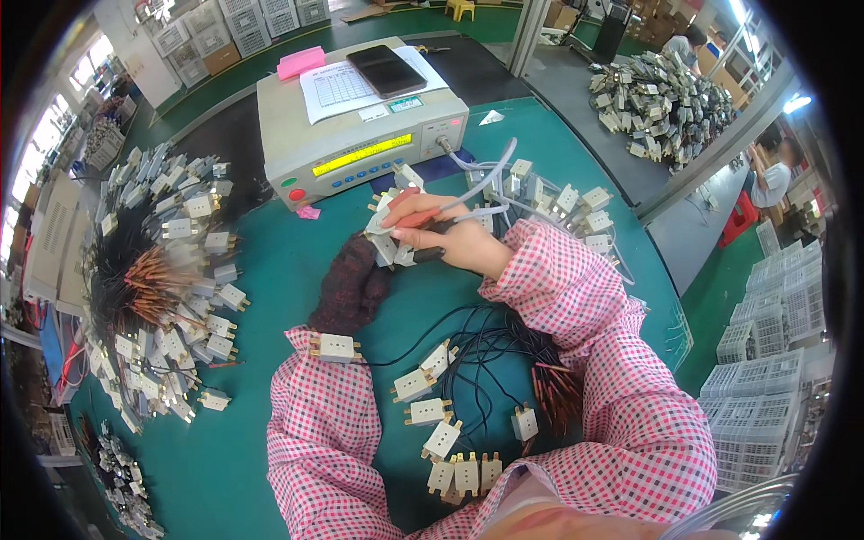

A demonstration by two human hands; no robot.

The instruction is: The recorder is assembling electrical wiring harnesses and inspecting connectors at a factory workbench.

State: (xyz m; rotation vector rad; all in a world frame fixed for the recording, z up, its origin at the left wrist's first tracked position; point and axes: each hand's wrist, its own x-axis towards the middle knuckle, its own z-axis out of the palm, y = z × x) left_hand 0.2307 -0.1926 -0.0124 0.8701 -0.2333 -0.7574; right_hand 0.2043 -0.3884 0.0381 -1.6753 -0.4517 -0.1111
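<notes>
In a dark knitted glove, my left hand [353, 283] is closed at the front of the tester, against a white plug block [385, 249] with metal pins. My bare right hand [468, 245] pinches a red-handled test probe [419, 218] at the same block, its fingertips close to the glove. A grey cable [487, 181] runs beside that hand to the tester [360, 121], a beige box with a lit yellow display. Between my forearms lie several white plug blocks [442, 438] on black cords [468, 369] with copper-coloured ends [556, 391].
A large heap of plug blocks [198, 207] with black cords covers the left of the green table [247, 432]. More blocks [567, 196] lie right of the tester. A phone [386, 71] and papers [331, 90] rest on it. White crates [751, 396] stand at the right; people sit beyond.
</notes>
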